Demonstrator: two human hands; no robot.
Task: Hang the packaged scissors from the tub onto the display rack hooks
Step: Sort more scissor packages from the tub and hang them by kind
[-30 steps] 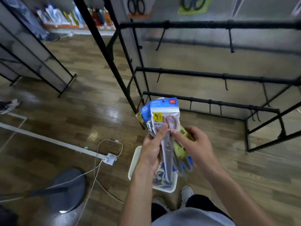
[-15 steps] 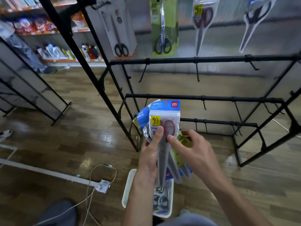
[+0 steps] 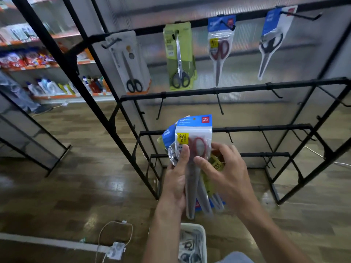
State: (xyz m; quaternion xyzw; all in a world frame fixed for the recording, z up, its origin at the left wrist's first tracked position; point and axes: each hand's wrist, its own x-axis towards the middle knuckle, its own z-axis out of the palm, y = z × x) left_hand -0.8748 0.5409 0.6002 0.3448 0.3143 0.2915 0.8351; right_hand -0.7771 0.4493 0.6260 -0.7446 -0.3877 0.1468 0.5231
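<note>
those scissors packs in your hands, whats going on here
A person is stocking a black display rack with packaged scissors. The left hand grips a fanned bunch of packs, red-handled pair in front, while the right hand pinches at them. Four packs already hang on the top bar; the lower hooks are bare. The white tub sits on the floor below.

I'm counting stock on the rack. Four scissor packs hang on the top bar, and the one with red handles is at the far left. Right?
Not quite. The head view does show four packs on the top bar, but the red-handled scissors pack hangs third from the left. The far-left place holds a white-carded pack with black handles.
</note>
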